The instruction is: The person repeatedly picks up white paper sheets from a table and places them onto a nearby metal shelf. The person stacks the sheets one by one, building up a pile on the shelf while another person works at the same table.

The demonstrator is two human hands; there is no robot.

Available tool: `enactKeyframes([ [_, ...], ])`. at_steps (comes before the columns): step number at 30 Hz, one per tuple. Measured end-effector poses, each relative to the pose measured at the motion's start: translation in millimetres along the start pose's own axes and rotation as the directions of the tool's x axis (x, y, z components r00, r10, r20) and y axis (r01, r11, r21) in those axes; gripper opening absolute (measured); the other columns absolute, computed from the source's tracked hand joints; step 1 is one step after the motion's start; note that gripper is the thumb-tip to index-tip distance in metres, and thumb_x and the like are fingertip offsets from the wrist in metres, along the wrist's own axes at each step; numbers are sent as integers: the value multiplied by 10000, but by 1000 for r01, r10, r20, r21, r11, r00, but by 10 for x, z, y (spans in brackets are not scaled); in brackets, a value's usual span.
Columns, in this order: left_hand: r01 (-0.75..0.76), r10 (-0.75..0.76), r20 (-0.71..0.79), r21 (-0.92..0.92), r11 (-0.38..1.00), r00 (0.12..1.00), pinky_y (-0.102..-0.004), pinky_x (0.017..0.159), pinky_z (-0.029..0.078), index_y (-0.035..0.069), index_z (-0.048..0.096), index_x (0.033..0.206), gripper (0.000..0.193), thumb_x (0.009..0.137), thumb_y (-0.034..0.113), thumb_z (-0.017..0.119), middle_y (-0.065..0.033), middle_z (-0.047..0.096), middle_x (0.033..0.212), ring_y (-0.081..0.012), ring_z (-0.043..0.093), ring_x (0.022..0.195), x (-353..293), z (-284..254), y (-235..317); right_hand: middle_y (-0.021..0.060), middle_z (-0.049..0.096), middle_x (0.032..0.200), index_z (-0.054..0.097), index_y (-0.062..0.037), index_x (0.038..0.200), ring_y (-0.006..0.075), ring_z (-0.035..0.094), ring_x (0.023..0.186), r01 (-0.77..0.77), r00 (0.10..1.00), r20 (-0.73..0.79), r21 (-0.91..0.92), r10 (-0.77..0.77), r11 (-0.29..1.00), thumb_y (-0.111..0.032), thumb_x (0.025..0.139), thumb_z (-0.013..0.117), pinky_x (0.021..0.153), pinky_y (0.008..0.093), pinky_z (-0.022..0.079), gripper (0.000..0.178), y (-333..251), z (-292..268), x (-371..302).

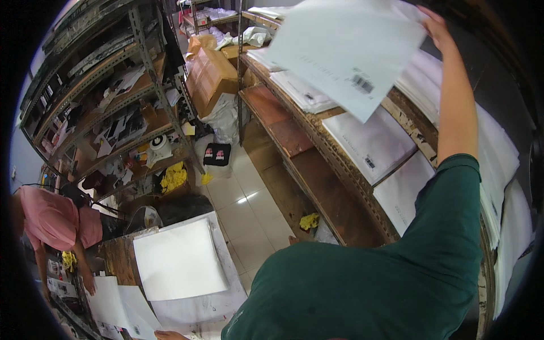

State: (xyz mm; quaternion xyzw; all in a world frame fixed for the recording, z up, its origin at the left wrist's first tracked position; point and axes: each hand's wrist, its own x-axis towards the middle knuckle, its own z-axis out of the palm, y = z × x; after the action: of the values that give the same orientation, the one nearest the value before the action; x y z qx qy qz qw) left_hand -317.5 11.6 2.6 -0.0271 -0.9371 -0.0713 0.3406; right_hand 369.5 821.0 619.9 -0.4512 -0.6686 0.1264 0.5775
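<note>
My right hand (437,29) is raised at the upper right, its fingers closed on the edge of a large white sheet (334,51) with a small black printed block near one corner. The sheet hangs at a slant above the shelf, over other printed white sheets (368,139) laid out there. Only a small part of my left hand (170,335) shows at the lower edge. It is close to the corner of a white sheet (139,311) on the work table, and its fingers are mostly cut off. Beside it lies a stack of blank white sheets (178,260).
A person in a pink shirt (56,218) leans over the table's far left end. Metal shelving (144,56) with clutter stands at the left. Cardboard boxes (211,76) and a white sack (224,119) are on the tiled floor (243,209). Yellow cloth (309,221) lies by the right rack.
</note>
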Motion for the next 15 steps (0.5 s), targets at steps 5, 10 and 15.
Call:
enactKeyframes([
  [5, -246, 267, -16, 336, 909, 964, -381, 704, 498, 24, 587, 1082, 271, 894, 196, 496, -109, 615, 900, -250, 615, 843, 122, -602, 864, -45, 506, 659, 619, -203, 1177, 58, 430, 529, -200, 931, -342, -188, 127, 962, -40, 717, 491, 477, 200, 359, 505, 1007, -1550, 160],
  [10, -129, 126, -31, -333, 934, 992, -367, 763, 482, -28, 616, 1024, 311, 915, 236, 494, -173, 634, 928, -305, 610, 870, 595, -1172, 1671, 56, 639, 823, 638, -144, 1144, 147, 545, 612, -335, 905, -393, -423, 162, 842, -6, 634, 448, 518, 269, 428, 561, 1751, -2161, 132],
  [15, -24, 116, 119, -589, 808, 986, -397, 824, 468, -69, 618, 1007, 385, 910, 291, 519, -219, 637, 985, -344, 604, 926, 996, -2005, 2367, 105, 610, 1170, 631, -98, 1141, 245, 554, 1093, -393, 893, -395, -454, 214, 800, -33, 672, 468, 886, 299, 445, 501, 1793, -2142, 133],
])
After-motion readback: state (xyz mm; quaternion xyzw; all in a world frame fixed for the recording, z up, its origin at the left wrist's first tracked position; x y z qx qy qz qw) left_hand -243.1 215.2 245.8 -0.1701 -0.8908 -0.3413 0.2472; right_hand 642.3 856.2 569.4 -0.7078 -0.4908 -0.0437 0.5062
